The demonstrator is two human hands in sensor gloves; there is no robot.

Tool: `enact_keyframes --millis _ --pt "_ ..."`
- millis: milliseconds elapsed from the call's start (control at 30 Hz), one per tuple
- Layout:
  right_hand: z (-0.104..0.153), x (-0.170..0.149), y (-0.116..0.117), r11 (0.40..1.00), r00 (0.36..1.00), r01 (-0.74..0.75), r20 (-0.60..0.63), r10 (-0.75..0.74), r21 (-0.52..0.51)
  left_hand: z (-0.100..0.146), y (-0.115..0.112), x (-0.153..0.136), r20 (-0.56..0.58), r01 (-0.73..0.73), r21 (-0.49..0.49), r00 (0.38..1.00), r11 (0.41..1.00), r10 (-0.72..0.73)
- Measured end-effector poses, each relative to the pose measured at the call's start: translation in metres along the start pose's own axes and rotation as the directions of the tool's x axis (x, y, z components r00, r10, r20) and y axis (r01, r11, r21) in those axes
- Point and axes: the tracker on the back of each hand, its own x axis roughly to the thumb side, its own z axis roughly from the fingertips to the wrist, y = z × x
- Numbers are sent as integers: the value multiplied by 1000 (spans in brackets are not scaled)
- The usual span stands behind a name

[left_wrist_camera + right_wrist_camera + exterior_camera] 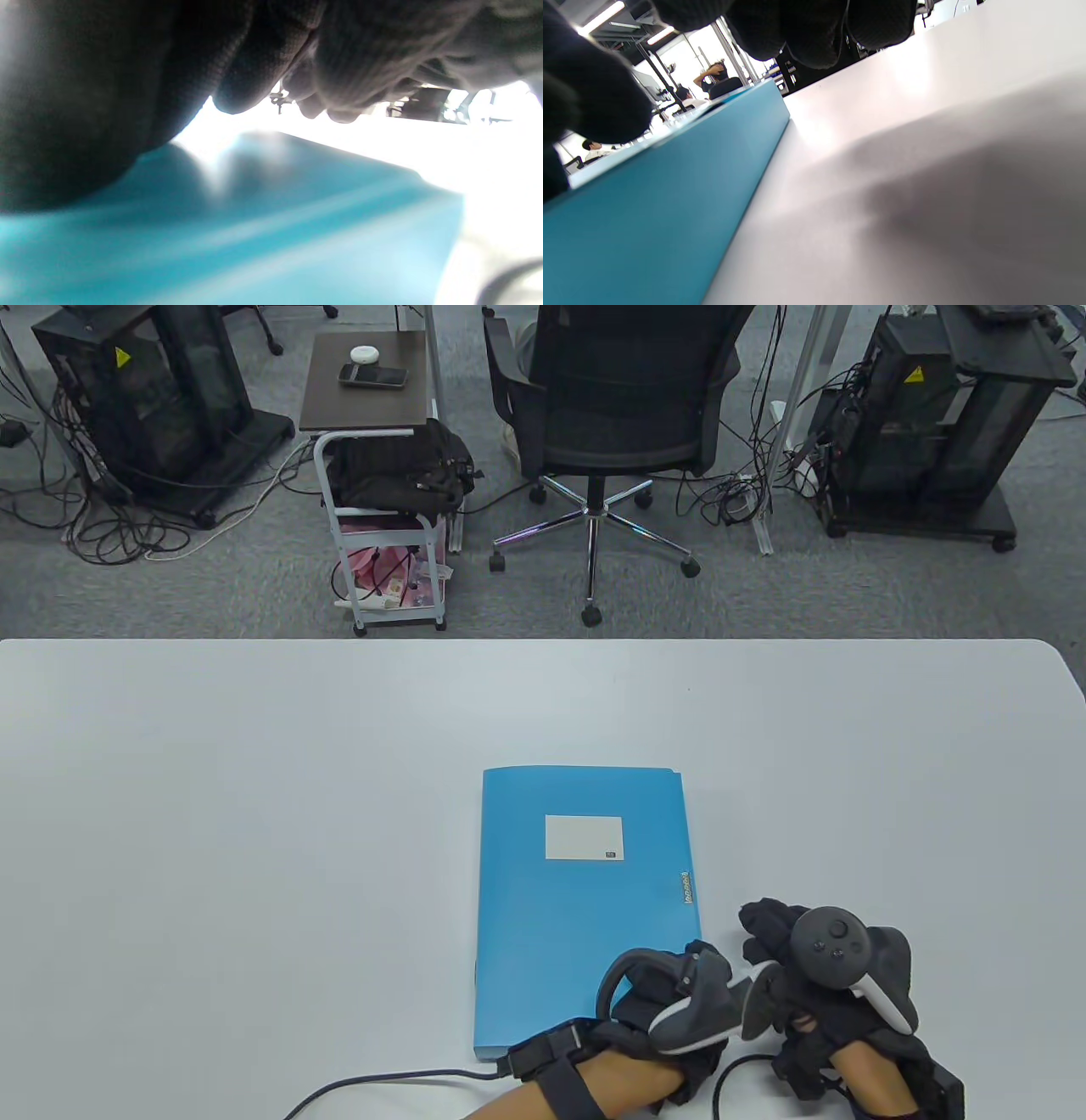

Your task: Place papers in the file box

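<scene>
A closed blue file box [585, 899] with a white label [584, 838] lies flat on the white table [254, 814], near the front middle. My left hand [679, 1001] rests on the box's near right corner; in the left wrist view its fingers [339, 76] hang curled just above the blue lid [297, 220], holding nothing. My right hand [814, 976] sits on the table just right of the box; in the right wrist view its fingers [797, 29] hang over the table beside the box's blue side wall [649, 212], gripping nothing. No papers are in view.
A black cable [382, 1082] runs from my left wrist along the table's front edge. Beyond the far edge stand an office chair [611, 432], a small rolling cart [382, 475] and equipment racks on the floor.
</scene>
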Motion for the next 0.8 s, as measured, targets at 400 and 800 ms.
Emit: enact_keyframes --millis 400,800 --pt "0 -2 1 998 998 -63 -19 63 -3 64 13 -76 -45 -339 144 936 930 348" --pt "-3 -3 4 995 995 -87 -38 89 45 133 -5 -278 -462 -342 277 772 898 437"
